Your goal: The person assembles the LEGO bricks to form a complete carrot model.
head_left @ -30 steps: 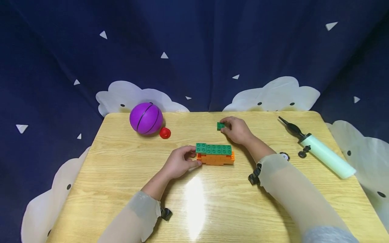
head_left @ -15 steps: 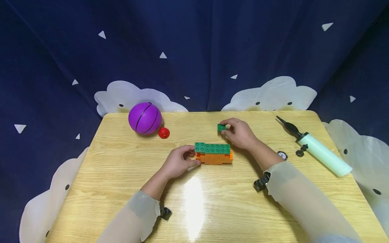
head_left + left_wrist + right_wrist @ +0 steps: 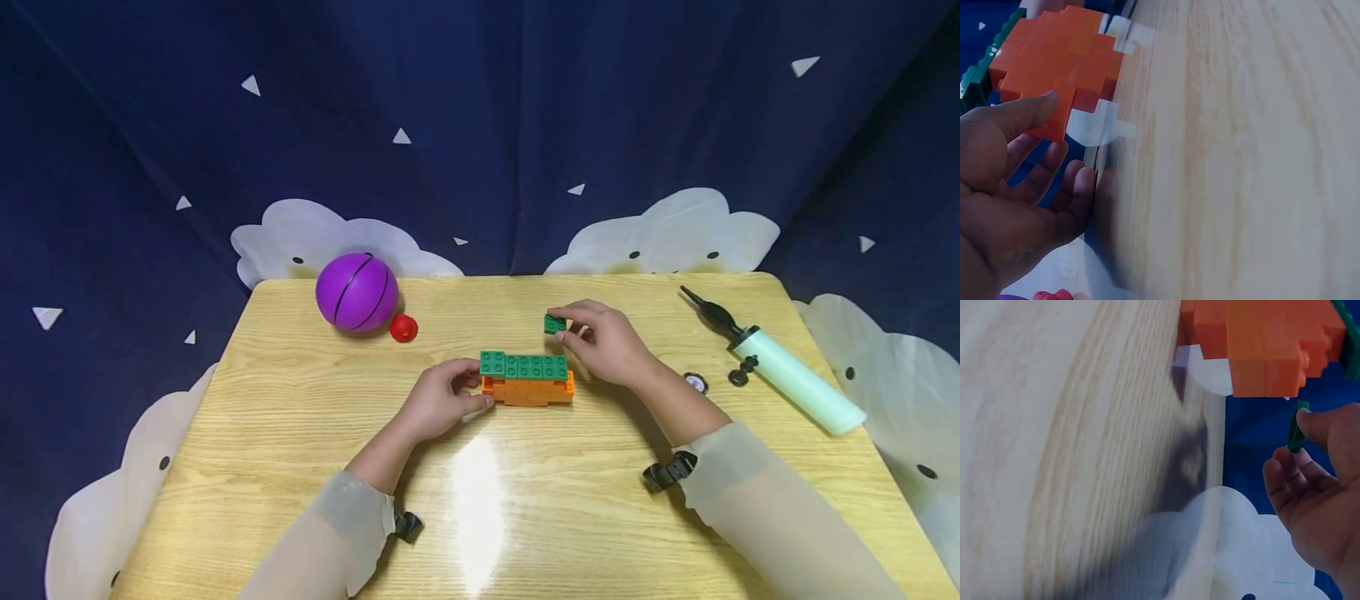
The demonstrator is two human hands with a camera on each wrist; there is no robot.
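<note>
A build of stepped orange bricks stands mid-table, topped by a row of green bricks. My left hand grips its left end; in the left wrist view the thumb presses the orange face and other fingers curl behind it. Beyond the build's right end, my right hand pinches a small green brick with studs on top. The right wrist view shows that green brick edge-on between thumb and fingers, just apart from the orange bricks.
A purple ball sits at the back left of the wooden table, beside a small red hat-shaped piece. To the right lie a hand pump, a round black-and-white piece and a small black piece.
My right hand has drawn back toward me and a little to the right, carrying the small green brick. The left hand keeps its hold on the brick build.
</note>
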